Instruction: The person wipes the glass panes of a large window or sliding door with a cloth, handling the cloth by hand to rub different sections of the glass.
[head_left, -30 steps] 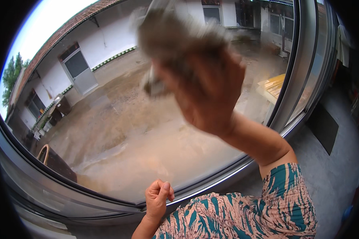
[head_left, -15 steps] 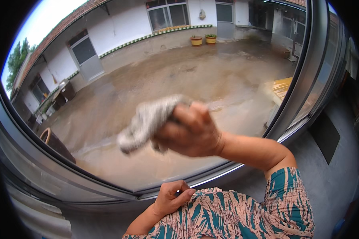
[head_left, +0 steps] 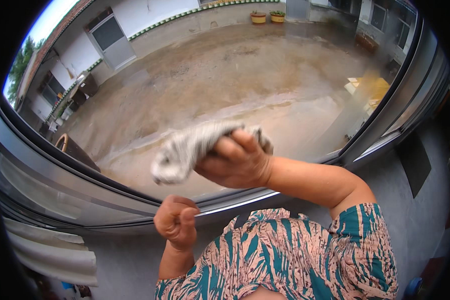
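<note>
My right hand (head_left: pixel 237 160) is closed around a crumpled grey-white cloth (head_left: pixel 177 150), which hangs out on its left side. Both are slightly blurred, in front of the lower middle of a large window pane (head_left: pixel 225 100); whether the cloth touches the glass I cannot tell. Below and left of it, close to the lower window frame (head_left: pixel 225 203), my left hand (head_left: pixel 176 222) is raised with its fingers curled in. Nothing shows in that hand.
Metal frame bars (head_left: pixel 410 85) bound the pane at the right. A pale corrugated sheet (head_left: pixel 55 250) lies at lower left. Beyond the glass are a wet courtyard (head_left: pixel 200 90), two yellow flowerpots, a brown vat (head_left: pixel 77 152) and a yellow slatted object (head_left: pixel 372 90).
My view has tipped downward. My left hand has come up and left from near my chest, its fingers still curled. My right hand keeps the cloth and has shifted slightly against the pane.
</note>
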The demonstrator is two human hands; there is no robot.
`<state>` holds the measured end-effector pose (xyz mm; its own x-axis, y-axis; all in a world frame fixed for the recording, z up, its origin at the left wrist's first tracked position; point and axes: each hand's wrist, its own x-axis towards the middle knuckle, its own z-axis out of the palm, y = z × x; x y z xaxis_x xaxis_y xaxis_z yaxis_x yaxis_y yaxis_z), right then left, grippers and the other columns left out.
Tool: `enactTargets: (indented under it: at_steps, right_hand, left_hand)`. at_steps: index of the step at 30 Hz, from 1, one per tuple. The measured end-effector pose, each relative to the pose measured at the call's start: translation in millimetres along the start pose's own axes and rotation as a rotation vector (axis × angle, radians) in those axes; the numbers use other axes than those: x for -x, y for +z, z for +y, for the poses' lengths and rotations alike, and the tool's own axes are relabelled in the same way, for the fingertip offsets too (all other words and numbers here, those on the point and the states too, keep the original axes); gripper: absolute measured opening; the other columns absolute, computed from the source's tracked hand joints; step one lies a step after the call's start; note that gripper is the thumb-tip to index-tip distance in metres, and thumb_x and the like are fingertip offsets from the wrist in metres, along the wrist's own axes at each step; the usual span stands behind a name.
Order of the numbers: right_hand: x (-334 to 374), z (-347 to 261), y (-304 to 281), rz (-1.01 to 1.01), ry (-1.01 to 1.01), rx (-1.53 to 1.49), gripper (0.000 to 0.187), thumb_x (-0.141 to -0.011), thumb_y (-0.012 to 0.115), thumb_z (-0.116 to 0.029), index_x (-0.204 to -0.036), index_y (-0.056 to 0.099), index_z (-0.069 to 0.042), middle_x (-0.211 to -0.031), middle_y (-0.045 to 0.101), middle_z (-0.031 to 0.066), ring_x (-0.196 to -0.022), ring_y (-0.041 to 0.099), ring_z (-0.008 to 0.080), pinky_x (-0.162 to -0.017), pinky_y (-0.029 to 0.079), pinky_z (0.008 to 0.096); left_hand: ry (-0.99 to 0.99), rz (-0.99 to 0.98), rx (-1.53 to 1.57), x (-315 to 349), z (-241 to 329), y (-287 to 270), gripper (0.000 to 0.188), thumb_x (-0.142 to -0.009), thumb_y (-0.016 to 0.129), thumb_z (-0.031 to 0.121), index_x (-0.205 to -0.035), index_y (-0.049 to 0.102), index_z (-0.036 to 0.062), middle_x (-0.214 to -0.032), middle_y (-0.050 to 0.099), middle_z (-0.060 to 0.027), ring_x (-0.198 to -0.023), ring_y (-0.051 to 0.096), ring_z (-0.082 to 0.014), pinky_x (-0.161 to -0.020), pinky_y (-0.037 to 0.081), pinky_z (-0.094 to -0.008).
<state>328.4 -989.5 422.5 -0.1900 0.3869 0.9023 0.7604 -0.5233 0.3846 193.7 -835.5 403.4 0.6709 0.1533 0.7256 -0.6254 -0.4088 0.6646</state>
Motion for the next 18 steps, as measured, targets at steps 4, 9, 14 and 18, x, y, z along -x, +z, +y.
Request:
enactTargets:
  at_steps: [4, 9, 14, 18]
  right_hand:
    - [80, -28, -6, -0.373, -0.185, -0.216, 0.021, -0.073, 0.057, -0.023, -0.089, 0.069, -0.017, -0.103, 0.057, -0.007, -0.109, 0.044, 0.0154, -0.086, 0.035, 0.032]
    - [63, -20, -16, -0.244, -0.008, -0.237, 0.018, -0.075, 0.058, -0.023, -0.088, 0.07, -0.017, -0.103, 0.056, -0.0061, -0.112, 0.044, 0.0166, -0.086, 0.035, 0.0311]
    - [-30, 36, -7, 0.255, 0.283, -0.074, 0.021, -0.072, 0.069, -0.023, -0.092, 0.072, -0.019, -0.109, 0.059, -0.006, -0.108, 0.049, 0.0191, -0.084, 0.034, 0.0319]
    - [-55, 40, 4, 0.432, 0.418, -0.004, 0.024, -0.071, 0.073, -0.025, -0.094, 0.072, -0.018, -0.105, 0.062, -0.0081, -0.107, 0.05, 0.0181, -0.081, 0.033, 0.0332]
  left_hand:
    - [0.259, 0.237, -0.439, -27, 5, -26, 0.012, -0.094, 0.052, 0.014, -0.092, 0.056, 0.0022, -0.097, 0.054, -0.0131, -0.089, 0.053, -0.0212, -0.075, 0.045, -0.031]
    - [0.381, 0.442, -0.974, -46, 6, -46, 0.033, -0.089, 0.054, 0.003, -0.121, 0.047, -0.0031, -0.13, 0.04, -0.0168, -0.121, 0.041, -0.0255, -0.098, 0.039, -0.0355]
    - [0.414, 0.348, -1.028, -55, -5, -50, 0.051, -0.085, 0.058, 0.001, -0.131, 0.039, -0.0046, -0.136, 0.03, -0.0173, -0.126, 0.037, -0.0289, -0.104, 0.036, -0.0375]
    - [0.494, 0.338, -1.022, -76, 1, -39, 0.05, -0.085, 0.058, 0.004, -0.131, 0.039, -0.0041, -0.134, 0.03, -0.0179, -0.125, 0.038, -0.0304, -0.103, 0.038, -0.0388]
